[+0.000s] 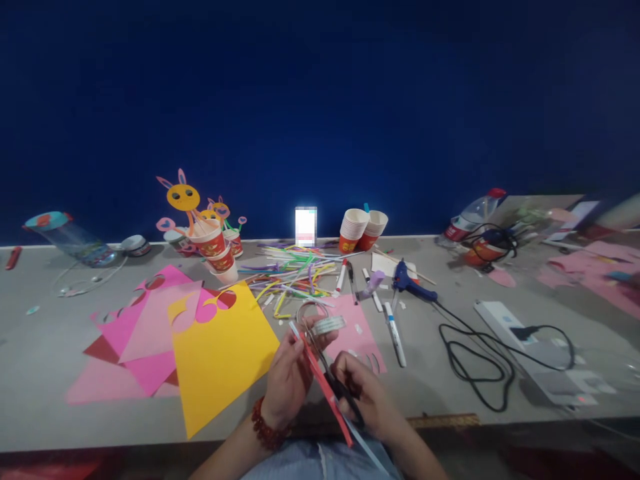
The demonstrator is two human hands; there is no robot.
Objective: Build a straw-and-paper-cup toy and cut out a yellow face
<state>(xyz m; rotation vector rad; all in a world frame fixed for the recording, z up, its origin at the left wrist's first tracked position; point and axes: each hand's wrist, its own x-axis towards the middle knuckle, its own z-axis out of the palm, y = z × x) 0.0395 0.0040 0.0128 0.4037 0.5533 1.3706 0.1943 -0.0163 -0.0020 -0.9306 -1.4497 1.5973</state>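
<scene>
Near the table's front edge, my left hand (pixel 290 373), with a red bead bracelet at its wrist, is closed round a red strip (pixel 325 387) and a pale strip (pixel 367 448) that slant down to the right. A roll of tape (pixel 329 325) sits at the fingertips of this hand. My right hand (pixel 363 393) is closed on the black handles of a pair of scissors (pixel 345 395). The scissor blades point up and left, close beside the strips; whether they touch them is unclear. Behind the hands lies a pink sheet (pixel 345 310) with cut-outs.
Yellow (pixel 225 360) and pink sheets (pixel 150 320) lie left. Several coloured pipe cleaners (pixel 300 270) are heaped behind, beside decorated cups (pixel 209 240) and stacked cups (pixel 353 230). Markers (pixel 395 335), a blue glue gun (pixel 413 283), its cable and a power strip (pixel 525 353) are on the right.
</scene>
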